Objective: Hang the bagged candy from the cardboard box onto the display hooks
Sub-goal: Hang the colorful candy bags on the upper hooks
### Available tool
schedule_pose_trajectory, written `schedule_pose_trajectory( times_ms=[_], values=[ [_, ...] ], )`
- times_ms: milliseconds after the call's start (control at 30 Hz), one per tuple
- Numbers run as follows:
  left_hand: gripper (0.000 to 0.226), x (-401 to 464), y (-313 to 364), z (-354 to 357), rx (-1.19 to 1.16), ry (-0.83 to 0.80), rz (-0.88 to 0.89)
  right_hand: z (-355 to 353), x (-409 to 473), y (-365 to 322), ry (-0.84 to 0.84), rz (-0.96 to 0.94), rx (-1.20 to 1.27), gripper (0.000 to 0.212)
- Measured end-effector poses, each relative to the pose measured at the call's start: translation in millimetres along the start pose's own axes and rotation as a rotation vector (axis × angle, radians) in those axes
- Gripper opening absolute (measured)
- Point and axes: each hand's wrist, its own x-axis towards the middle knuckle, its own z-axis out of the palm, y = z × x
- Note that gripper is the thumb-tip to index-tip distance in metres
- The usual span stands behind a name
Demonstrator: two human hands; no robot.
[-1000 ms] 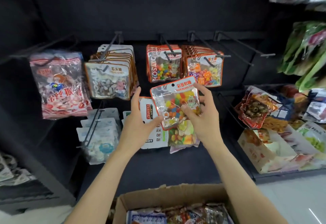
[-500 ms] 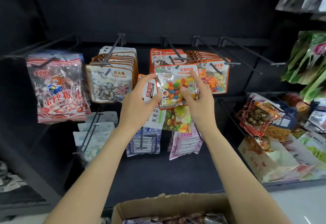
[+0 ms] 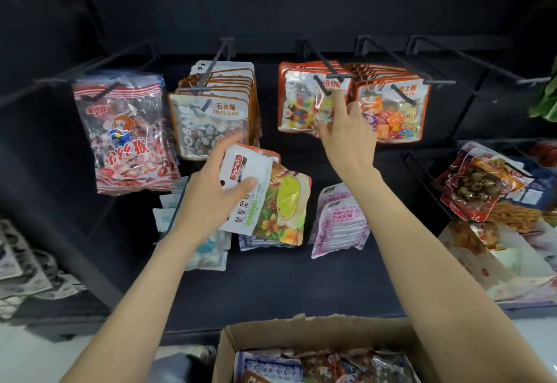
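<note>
1. Looked like the hanging step was basically wrapping up: the jelly bean bag [image 3: 304,105] sat at the front of its stack on the hook [image 3: 324,67], with the right hand [image 3: 346,129] touching it, index finger up by the hang hole, thumb at the bottom edge.
2. The left hand [image 3: 211,195] pinched two more bags, a white bag [image 3: 247,183] and a fruit-print bag [image 3: 283,204], between thumb and fingers.
3. Next move probably meant finding each one's matching peg.
4. Tight spot: pegs stuck out toward the person, neighbouring stacks close beside. The cardboard box [image 3: 325,334] sat below, with bags left in it.
</note>
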Motion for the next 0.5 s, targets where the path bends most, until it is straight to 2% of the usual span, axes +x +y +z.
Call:
schedule_pose_trajectory(
  times_ms=[67,100,200,267,333,400,500],
  values=[
    [0.070,-2.1,1.3,-6.2,-0.030,-0.001,-0.012,-5.3,-13.2,-3.0,-0.048,0.007,-0.097,0.049],
    [0.072,-2.7,3.1,-7.8,-0.036,0.002,-0.009,-10.9,-24.3,-4.4,-0.045,0.013,-0.063,0.044],
    [0.073,-2.9,12.0,-7.6,-0.042,-0.002,0.000,-31.9,-62.9,-10.2,0.036,-0.128,0.323,0.035],
    [0.071,-2.8,19.6,-3.2,-0.058,-0.014,0.002,-41.9,-86.0,-14.0,-0.109,-0.268,0.511,0.045],
    [0.068,-4.0,28.5,4.0,-0.081,-0.041,0.012,-46.5,-105.9,-11.6,-0.287,-0.308,0.521,0.068],
    [0.067,-6.5,37.8,14.9,-0.113,-0.072,0.020,-50.0,-118.0,-1.9,-0.307,-0.309,0.463,0.084],
    [0.068,-11.8,55.0,37.8,-0.126,-0.129,0.058,-62.0,-124.0,18.8,-0.252,-0.246,0.414,0.084]
  ],
)
